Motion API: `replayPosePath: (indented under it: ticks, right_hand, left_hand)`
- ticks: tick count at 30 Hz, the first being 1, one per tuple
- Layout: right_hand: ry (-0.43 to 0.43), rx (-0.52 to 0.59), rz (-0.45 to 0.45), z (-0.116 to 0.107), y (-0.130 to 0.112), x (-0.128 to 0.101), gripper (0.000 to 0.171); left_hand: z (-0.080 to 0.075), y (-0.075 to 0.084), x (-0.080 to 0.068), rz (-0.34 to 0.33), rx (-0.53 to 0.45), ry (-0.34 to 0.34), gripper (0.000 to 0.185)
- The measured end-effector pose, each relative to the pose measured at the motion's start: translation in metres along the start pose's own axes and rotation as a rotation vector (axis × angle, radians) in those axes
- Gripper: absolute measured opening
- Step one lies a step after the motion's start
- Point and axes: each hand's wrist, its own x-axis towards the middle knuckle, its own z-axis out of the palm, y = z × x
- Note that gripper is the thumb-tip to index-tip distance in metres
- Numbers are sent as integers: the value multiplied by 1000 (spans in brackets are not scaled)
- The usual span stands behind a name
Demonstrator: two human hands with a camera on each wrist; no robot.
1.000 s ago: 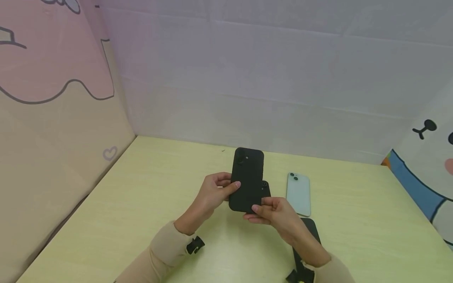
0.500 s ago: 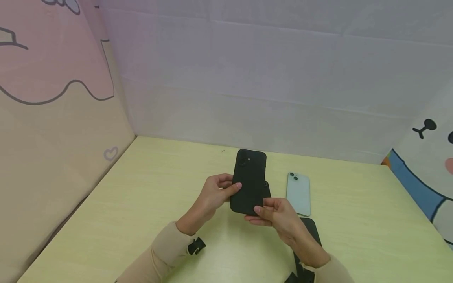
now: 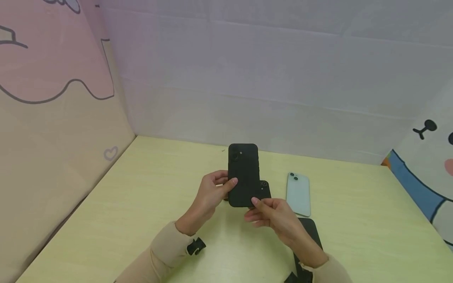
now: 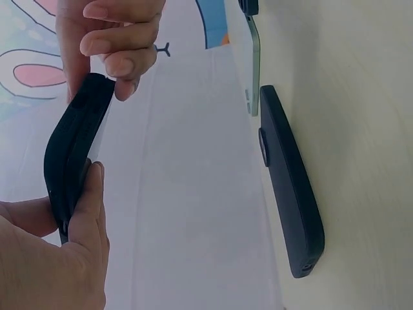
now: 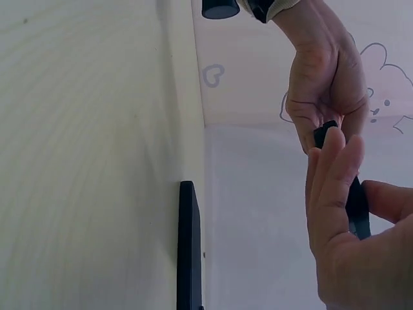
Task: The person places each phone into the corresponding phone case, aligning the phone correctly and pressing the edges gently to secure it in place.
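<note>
A matte black, round-cornered phone case (image 3: 243, 175) is gripped by the curled left hand (image 3: 211, 195); its lower corner is pinched by the right hand (image 3: 272, 214).

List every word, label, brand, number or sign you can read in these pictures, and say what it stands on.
No readable text anywhere.
Black phone case, held by left hand and right hand: no brand or lettering visible.
Pale green phone: none visible.
Side panels: cartoon drawings only, no words.
</note>
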Motion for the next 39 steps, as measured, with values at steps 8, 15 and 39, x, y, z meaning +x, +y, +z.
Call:
replayPosePath:
  ticks: [8,15,39]
  right_hand:
    - [158,-75,-41,6,0,1,33]
    - [190,-76,-52,5,0,1,31]
    - [115,19,-121,3,-7,-8,29]
  left_hand:
    - [4,0,0,7,-5,-26,28]
    - [4,3,-1,-1,-18,-105,25]
    - [-4,2,0,-70,-150,-273,32]
